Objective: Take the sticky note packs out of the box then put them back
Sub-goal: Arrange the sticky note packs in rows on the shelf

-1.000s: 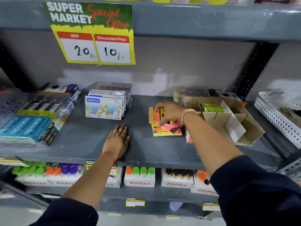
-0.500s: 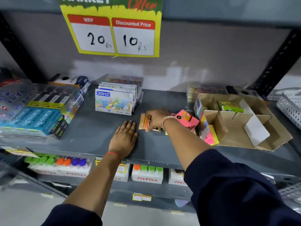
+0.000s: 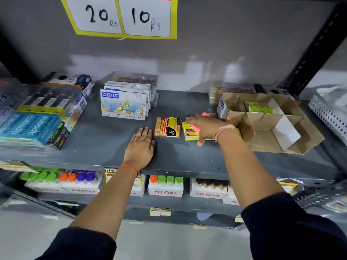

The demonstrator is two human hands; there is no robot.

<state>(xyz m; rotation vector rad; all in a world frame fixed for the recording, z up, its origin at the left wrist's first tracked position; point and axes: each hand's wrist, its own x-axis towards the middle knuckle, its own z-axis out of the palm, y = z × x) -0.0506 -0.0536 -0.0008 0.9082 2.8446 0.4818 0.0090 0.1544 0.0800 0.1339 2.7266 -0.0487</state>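
Two sticky note packs lie on the grey shelf (image 3: 187,158): one pack (image 3: 167,127) free, the other pack (image 3: 191,131) under the right hand (image 3: 206,126), fingers spread flat. One green pack (image 3: 260,107) remains inside the cardboard box (image 3: 293,139). The left hand (image 3: 139,147) rests flat, open.

A grey wall (image 3: 216,44) is seen behind a dark grey metal shelf (image 3: 105,145). A perforated black upright (image 3: 315,51) is fixed at the shelf's right end; pale floor (image 3: 169,244) lies below.
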